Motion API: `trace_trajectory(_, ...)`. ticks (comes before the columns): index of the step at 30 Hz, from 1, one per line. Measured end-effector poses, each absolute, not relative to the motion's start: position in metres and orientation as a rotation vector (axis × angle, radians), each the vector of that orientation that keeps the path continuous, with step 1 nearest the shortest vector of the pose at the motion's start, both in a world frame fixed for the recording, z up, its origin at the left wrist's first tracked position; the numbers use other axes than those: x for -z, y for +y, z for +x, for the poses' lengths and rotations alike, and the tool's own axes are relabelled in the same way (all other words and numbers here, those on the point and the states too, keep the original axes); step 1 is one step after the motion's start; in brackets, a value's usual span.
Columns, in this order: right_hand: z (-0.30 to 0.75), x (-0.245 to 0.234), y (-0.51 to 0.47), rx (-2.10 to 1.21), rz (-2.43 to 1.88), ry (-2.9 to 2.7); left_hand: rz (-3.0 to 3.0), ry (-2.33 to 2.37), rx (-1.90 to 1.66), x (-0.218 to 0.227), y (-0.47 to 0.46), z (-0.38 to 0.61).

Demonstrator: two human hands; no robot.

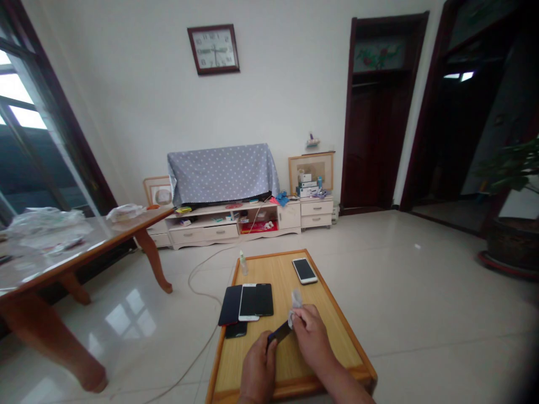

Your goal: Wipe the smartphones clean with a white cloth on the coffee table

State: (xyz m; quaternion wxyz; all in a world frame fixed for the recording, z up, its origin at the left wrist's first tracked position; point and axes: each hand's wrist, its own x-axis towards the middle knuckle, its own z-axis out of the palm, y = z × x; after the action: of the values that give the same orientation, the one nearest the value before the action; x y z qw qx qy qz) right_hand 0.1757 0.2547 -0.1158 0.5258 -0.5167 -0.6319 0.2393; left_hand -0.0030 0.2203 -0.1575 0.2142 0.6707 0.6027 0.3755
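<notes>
Wooden table with glass top (pixel 63 247) at left of frame, white TV cabinet (pixel 202 234) far back, center. Low wooden board (pixel 269 275) lower center on tile floor, cable (pixel 197 280) running along the floor just left of it. Left hand (pixel 259 373) narrow, gripping dark phone (pixel 280 332) above the board; right hand (pixel 311 336) pinching white cloth (pixel 296 303) against that phone's far end. Nearby on board: stack of overlapping phones (pixel 248 304) just left of the hands, white-framed phone (pixel 304 271) upper right, small clear bottle (pixel 243 264) at top edge.
</notes>
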Motion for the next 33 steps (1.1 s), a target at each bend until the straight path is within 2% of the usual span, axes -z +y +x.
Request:
trace_trajectory(7,0.162,0.115,0.262,-0.713,-1.279,-1.459,1.876,1.658,-1.023,0.153,0.219,-0.003)
trace_trajectory(17,0.179,0.127,0.284,-0.563,-1.516,-1.471,1.88,1.676,-1.033,0.158,0.22,-0.004)
trace_trajectory(26,0.123,0.13,0.238,-0.66,-1.276,-1.712,1.809,1.602,-1.066,0.157,0.222,-0.005)
trace_trajectory(33,0.167,0.127,0.271,-0.698,-1.386,-1.48,1.854,1.651,-1.042,0.158,0.22,-0.006)
